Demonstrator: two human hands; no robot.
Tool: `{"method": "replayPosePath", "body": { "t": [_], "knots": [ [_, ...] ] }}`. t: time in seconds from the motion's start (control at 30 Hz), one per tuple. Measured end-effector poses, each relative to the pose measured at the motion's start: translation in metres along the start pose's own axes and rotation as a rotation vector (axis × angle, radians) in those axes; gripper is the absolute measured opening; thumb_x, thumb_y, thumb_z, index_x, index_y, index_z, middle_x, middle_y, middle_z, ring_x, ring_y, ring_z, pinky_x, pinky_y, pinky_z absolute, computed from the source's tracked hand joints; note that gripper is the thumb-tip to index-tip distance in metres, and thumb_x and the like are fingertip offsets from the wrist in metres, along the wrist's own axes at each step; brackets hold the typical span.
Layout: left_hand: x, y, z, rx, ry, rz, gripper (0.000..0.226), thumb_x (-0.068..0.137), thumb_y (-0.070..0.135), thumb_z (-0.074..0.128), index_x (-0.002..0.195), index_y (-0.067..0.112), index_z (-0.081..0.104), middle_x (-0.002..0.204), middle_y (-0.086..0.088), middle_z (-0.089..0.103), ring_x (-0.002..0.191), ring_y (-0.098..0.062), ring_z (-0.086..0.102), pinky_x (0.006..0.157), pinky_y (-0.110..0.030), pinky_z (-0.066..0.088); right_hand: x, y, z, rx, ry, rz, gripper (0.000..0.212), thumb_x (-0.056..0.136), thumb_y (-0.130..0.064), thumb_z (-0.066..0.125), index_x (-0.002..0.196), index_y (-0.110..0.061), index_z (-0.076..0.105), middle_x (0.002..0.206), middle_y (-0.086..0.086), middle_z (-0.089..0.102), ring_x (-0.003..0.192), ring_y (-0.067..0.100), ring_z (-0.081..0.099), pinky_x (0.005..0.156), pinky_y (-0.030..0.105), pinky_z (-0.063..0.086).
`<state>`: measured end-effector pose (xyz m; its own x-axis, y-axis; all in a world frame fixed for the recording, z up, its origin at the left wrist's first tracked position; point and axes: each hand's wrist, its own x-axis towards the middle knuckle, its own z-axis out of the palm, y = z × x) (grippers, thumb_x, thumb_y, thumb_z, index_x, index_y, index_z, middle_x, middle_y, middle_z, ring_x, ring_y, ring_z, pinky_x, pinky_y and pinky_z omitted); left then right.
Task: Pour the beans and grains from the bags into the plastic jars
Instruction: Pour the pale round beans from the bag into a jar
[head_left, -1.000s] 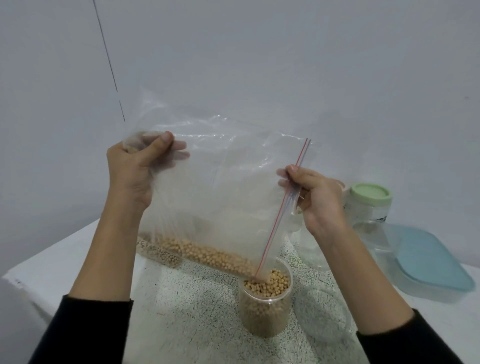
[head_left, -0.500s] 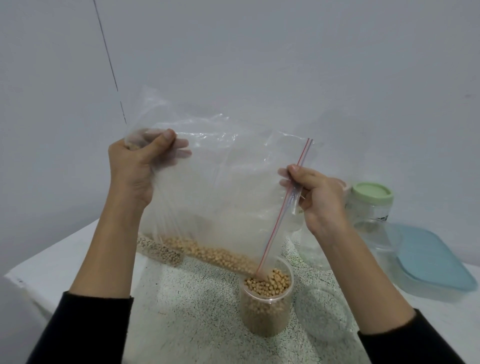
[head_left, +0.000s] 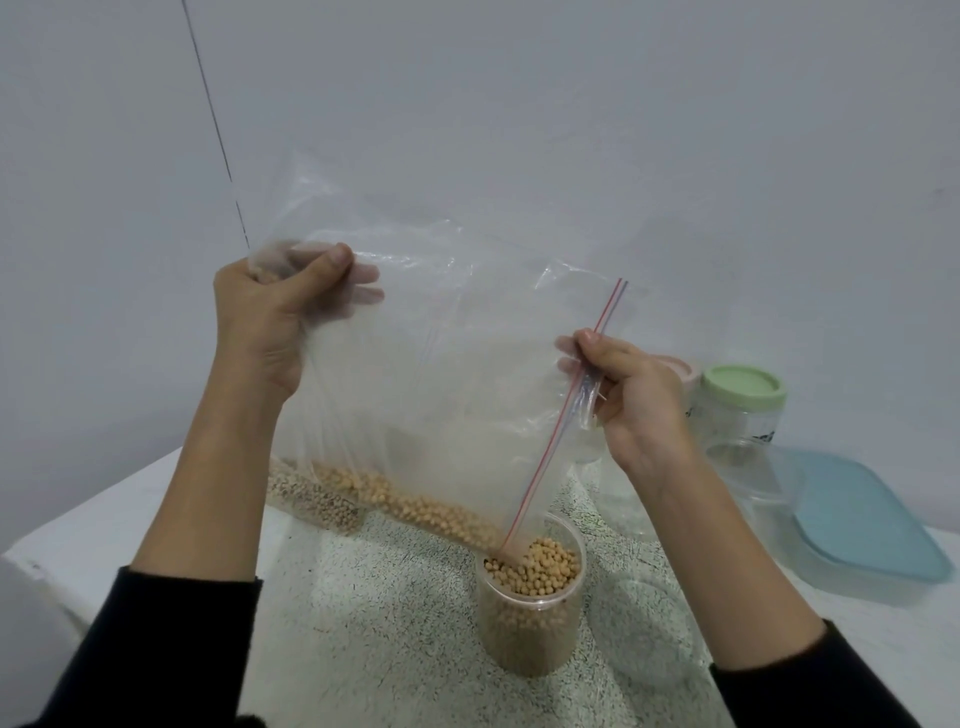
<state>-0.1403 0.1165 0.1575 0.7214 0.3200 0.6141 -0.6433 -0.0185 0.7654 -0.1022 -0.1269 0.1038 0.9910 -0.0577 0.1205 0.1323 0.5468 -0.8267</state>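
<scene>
A large clear zip bag (head_left: 447, 374) hangs tilted over an open clear plastic jar (head_left: 530, 629). My left hand (head_left: 270, 317) grips the bag's raised bottom corner. My right hand (head_left: 628, 395) pinches the red-and-blue zip edge. Tan beans (head_left: 415, 506) lie along the bag's lower fold and run down to its mouth, which dips into the jar. The jar is nearly full of the same beans. A second bag of paler grains (head_left: 317, 499) lies on the table behind the held bag, partly hidden.
The speckled white table (head_left: 374, 639) carries a clear lid (head_left: 649, 634) right of the jar, a green-lidded jar (head_left: 743, 415), a pink-lidded jar (head_left: 678, 371) behind my right hand, and a blue-lidded box (head_left: 857, 525) at far right. A grey wall stands close behind.
Fewer beans lie in the bag, and the jar's bean level has risen. Both hands keep their grip, almost still.
</scene>
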Motion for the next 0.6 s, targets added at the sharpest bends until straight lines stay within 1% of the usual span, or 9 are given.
{"method": "replayPosePath", "body": {
  "t": [0.07, 0.17, 0.27, 0.37, 0.43, 0.5, 0.6],
  "knots": [
    [0.0002, 0.0006, 0.0003, 0.004, -0.007, -0.002, 0.017, 0.079, 0.015, 0.068, 0.063, 0.019, 0.075, 0.068, -0.001, 0.074, 0.061, -0.019, 0.071, 0.064, -0.028, 0.054, 0.0008, 0.0003, -0.0007, -0.003, 0.006, -0.003, 0.004, 0.083, -0.003, 0.064, 0.081, -0.006, 0.066, 0.071, 0.003, 0.073, 0.06, 0.012, 0.068, 0.062, 0.021, 0.05],
    [0.0011, 0.0015, -0.0003, 0.018, -0.027, -0.016, 0.014, 0.079, 0.017, 0.068, 0.066, 0.017, 0.074, 0.07, -0.002, 0.074, 0.062, -0.019, 0.071, 0.06, -0.025, 0.053, 0.0022, 0.0021, -0.0027, -0.025, 0.006, 0.002, 0.002, 0.081, -0.006, 0.066, 0.081, -0.008, 0.067, 0.072, 0.002, 0.074, 0.062, 0.012, 0.068, 0.067, 0.025, 0.043],
    [0.0001, -0.0008, -0.0006, 0.045, -0.051, -0.031, 0.006, 0.082, 0.018, 0.066, 0.077, 0.014, 0.069, 0.072, 0.0, 0.074, 0.065, -0.019, 0.072, 0.06, -0.023, 0.053, 0.0034, 0.0032, -0.0049, -0.025, 0.013, 0.0, 0.002, 0.08, -0.007, 0.067, 0.08, -0.009, 0.067, 0.072, 0.001, 0.074, 0.063, 0.011, 0.068, 0.069, 0.025, 0.042],
    [-0.0012, -0.0049, -0.0011, 0.021, -0.053, -0.033, 0.01, 0.086, 0.017, 0.063, 0.078, 0.013, 0.068, 0.073, 0.0, 0.074, 0.067, -0.02, 0.072, 0.067, -0.029, 0.052, 0.002, 0.0042, -0.0057, -0.032, 0.013, 0.0, 0.003, 0.081, -0.007, 0.067, 0.083, -0.008, 0.067, 0.073, 0.001, 0.074, 0.064, 0.011, 0.068, 0.072, 0.025, 0.043],
    [-0.0018, -0.0052, -0.0013, 0.023, -0.063, -0.033, 0.014, 0.089, 0.018, 0.06, 0.079, 0.013, 0.069, 0.074, 0.001, 0.074, 0.067, -0.019, 0.072, 0.064, -0.026, 0.052, 0.0021, 0.0048, -0.0065, -0.02, 0.016, 0.002, 0.003, 0.082, -0.006, 0.066, 0.084, -0.008, 0.066, 0.072, 0.001, 0.074, 0.063, 0.01, 0.068, 0.072, 0.024, 0.045],
    [-0.0025, -0.0056, -0.0013, 0.032, -0.084, -0.039, 0.02, 0.091, 0.018, 0.057, 0.076, 0.016, 0.071, 0.077, 0.0, 0.075, 0.068, -0.019, 0.072, 0.059, -0.021, 0.052, 0.0027, 0.0049, -0.0073, -0.009, 0.021, 0.0, 0.003, 0.082, -0.005, 0.065, 0.084, -0.008, 0.065, 0.071, 0.001, 0.073, 0.062, 0.01, 0.067, 0.069, 0.024, 0.044],
    [-0.0027, -0.0063, -0.0018, 0.025, -0.096, -0.042, 0.027, 0.092, 0.015, 0.056, 0.072, 0.018, 0.073, 0.078, -0.001, 0.075, 0.068, -0.02, 0.072, 0.058, -0.021, 0.052, 0.0033, 0.0057, -0.0082, -0.01, 0.023, 0.009, 0.003, 0.082, -0.006, 0.065, 0.084, -0.008, 0.065, 0.071, 0.0, 0.073, 0.061, 0.009, 0.067, 0.072, 0.025, 0.041]
  ]
}}
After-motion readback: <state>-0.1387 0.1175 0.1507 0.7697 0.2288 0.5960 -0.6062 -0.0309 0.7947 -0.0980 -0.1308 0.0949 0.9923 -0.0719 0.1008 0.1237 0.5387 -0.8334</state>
